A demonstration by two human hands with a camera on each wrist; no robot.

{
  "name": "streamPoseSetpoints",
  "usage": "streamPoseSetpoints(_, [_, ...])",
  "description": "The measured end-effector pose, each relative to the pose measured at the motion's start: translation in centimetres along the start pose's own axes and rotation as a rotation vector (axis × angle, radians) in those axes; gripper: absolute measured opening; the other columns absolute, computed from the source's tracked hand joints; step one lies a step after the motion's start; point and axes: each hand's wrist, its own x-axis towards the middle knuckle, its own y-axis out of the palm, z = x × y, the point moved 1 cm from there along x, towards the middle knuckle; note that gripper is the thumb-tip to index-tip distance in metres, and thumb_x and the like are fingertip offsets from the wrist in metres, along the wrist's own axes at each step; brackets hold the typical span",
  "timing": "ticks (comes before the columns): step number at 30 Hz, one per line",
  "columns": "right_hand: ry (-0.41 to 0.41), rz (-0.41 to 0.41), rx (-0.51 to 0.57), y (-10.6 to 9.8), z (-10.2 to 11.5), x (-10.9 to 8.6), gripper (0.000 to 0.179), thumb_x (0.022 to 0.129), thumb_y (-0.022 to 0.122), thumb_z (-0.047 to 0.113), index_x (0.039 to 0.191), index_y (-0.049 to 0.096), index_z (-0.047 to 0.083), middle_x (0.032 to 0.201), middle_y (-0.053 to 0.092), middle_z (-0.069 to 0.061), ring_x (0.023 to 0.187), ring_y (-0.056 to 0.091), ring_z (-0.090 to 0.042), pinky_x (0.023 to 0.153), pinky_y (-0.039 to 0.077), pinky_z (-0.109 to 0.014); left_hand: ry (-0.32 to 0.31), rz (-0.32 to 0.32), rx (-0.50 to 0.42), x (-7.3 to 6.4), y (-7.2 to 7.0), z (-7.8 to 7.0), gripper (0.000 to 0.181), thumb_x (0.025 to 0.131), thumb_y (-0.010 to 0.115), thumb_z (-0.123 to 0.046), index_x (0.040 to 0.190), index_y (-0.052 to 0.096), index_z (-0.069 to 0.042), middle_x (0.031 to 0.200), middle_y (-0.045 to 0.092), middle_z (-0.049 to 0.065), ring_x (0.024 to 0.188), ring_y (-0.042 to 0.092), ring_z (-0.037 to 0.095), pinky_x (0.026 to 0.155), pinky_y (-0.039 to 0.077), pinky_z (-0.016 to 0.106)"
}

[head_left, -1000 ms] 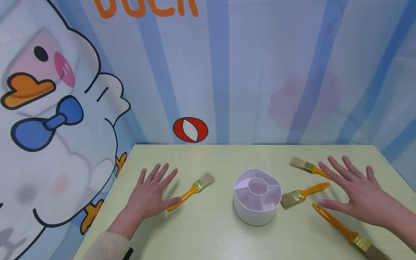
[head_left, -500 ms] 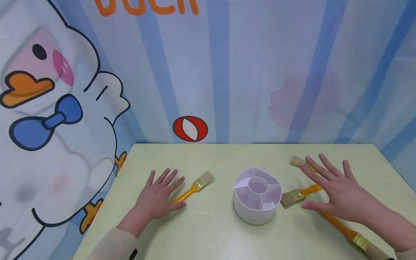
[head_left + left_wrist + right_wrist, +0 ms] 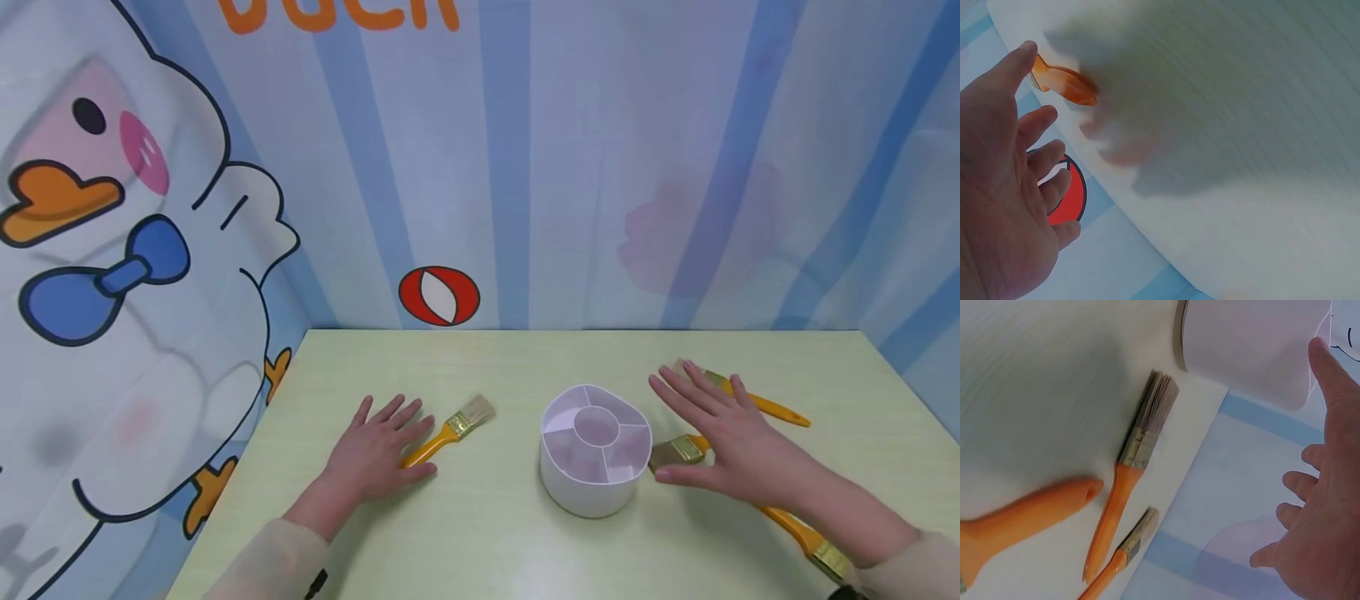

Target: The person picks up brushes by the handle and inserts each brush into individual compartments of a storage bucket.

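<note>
Brush [image 3: 453, 429]: on table [image 3: 487, 542], partly hidden by left hand [image 3: 377, 458], which is loose, holding nothing.
More brushes [image 3: 679, 451]: three near right hand [image 3: 735, 446], also loose, holding nothing.
Tub [image 3: 587, 498]: between the hands.
Reach: seems the step.
Grab: likely needs lower hands, then a pinch.

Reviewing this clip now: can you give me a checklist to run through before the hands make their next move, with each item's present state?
1. White organizer upright on the table: ok.
2. Left hand free: ok, it holds nothing.
3. Right hand free: ok, it holds nothing.
4. Right hand apart from the organizer: cannot tell; its thumb overlaps the organizer in the right wrist view.
5. Left brush in full head view: not ok, the left hand hides part of its handle.
6. Nearest right-side brush in full head view: not ok, the right arm hides part of it.
</note>
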Motion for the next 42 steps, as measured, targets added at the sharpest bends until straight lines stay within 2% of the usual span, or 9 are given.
streamPoseSetpoints(6, [0.029, 0.022, 0.144, 0.7, 0.6, 0.4, 0.107, 0.088, 0.085, 0.054, 0.172, 0.026, 0.023, 0.175, 0.029, -0.012, 0.166, 0.005, -0.031, 0.128, 0.0, -0.075, 0.027, -0.005, -0.037, 0.4, 0.2, -0.3, 0.067, 0.1, 0.068, -0.057, 0.157, 0.056, -0.025, 0.167, 0.046, 0.007, 0.158, 0.035, 0.035, 0.131, 0.02, 0.066])
streamPoseSetpoints(9, [0.076, 0.052, 0.243, 0.8, 0.9, 0.4, 0.108, 0.087, 0.086, 0.053, 0.172, 0.025, 0.026, 0.176, 0.027, -0.014, 0.165, 0.008, -0.04, 0.129, 0.002, -0.073, 0.04, -0.013, -0.055, 0.7, 0.3, -0.5, 0.064, 0.101, 0.068, -0.054, 0.156, 0.057, -0.024, 0.166, 0.047, 0.007, 0.157, 0.037, 0.034, 0.13, 0.023, 0.065])
streamPoseSetpoints(16, [0.133, 0.085, 0.335, 1.2, 1.5, 0.4, 0.111, 0.087, 0.087, 0.051, 0.172, 0.022, 0.026, 0.176, 0.026, -0.015, 0.155, 0.026, -0.056, 0.116, 0.033, -0.079, 0.046, -0.012, -0.059, 1.2, 0.7, -0.7, 0.061, 0.102, 0.068, -0.051, 0.155, 0.059, -0.021, 0.163, 0.052, 0.005, 0.155, 0.041, 0.031, 0.13, 0.03, 0.06])
streamPoseSetpoints(20, [0.122, 0.063, 0.364, 1.8, 1.6, 0.5, 0.109, 0.088, 0.089, 0.045, 0.172, 0.023, 0.022, 0.174, 0.031, -0.015, 0.152, 0.038, -0.05, 0.112, 0.044, -0.073, 0.061, -0.014, -0.053, 1.5, 1.1, -0.6, 0.059, 0.103, 0.068, -0.049, 0.154, 0.06, -0.02, 0.162, 0.054, 0.004, 0.154, 0.043, 0.03, 0.129, 0.032, 0.059])
streamPoseSetpoints(22, [0.114, 0.054, 0.389, 2.0, 1.6, 0.6, 0.108, 0.088, 0.089, 0.041, 0.172, 0.024, 0.022, 0.173, 0.033, -0.013, 0.152, 0.039, -0.046, 0.118, 0.048, -0.053, 0.07, -0.016, -0.06, 1.6, 1.2, -0.6, 0.058, 0.103, 0.069, -0.047, 0.154, 0.06, -0.019, 0.161, 0.054, 0.004, 0.154, 0.044, 0.03, 0.129, 0.033, 0.058])
streamPoseSetpoints(24, [0.1, 0.046, 0.427, 2.2, 1.6, 0.7, 0.107, 0.089, 0.089, 0.036, 0.172, 0.024, 0.022, 0.174, 0.032, -0.012, 0.152, 0.039, -0.045, 0.119, 0.046, -0.032, 0.084, -0.016, -0.079, 1.7, 1.4, -0.4, 0.057, 0.103, 0.069, -0.045, 0.154, 0.06, -0.018, 0.161, 0.055, 0.004, 0.154, 0.044, 0.03, 0.129, 0.033, 0.058])
streamPoseSetpoints(27, [0.077, 0.045, 0.501, 2.4, 1.5, 0.8, 0.106, 0.089, 0.089, 0.029, 0.172, 0.023, 0.018, 0.174, 0.03, -0.014, 0.152, 0.039, -0.044, 0.113, 0.032, -0.008, 0.119, -0.027, -0.131, 1.8, 1.6, -0.2, 0.055, 0.104, 0.069, -0.04, 0.153, 0.061, -0.017, 0.16, 0.055, 0.004, 0.153, 0.044, 0.031, 0.128, 0.033, 0.059])
streamPoseSetpoints(33, [0.09, 0.066, 0.64, 3.0, 1.3, 1.0, 0.105, 0.091, 0.088, 0.021, 0.172, 0.021, 0.014, 0.175, 0.025, -0.018, 0.152, 0.037, -0.049, 0.114, 0.033, -0.009, 0.173, -0.051, -0.292, 2.0, 1.9, 0.3, 0.052, 0.104, 0.072, -0.029, 0.152, 0.062, -0.014, 0.158, 0.058, 0.006, 0.151, 0.047, 0.033, 0.127, 0.034, 0.061])
streamPoseSetpoints(42, [0.097, 0.089, 0.777, 3.5, 1.5, 1.2, 0.104, 0.092, 0.086, 0.014, 0.172, 0.02, 0.011, 0.175, 0.023, -0.022, 0.153, 0.033, -0.043, 0.114, 0.033, -0.008, 0.114, -0.021, -0.462, 2.3, 1.7, 0.3, 0.053, 0.102, 0.075, -0.021, 0.153, 0.061, -0.019, 0.155, 0.06, -0.001, 0.151, 0.048, 0.028, 0.127, 0.037, 0.055])
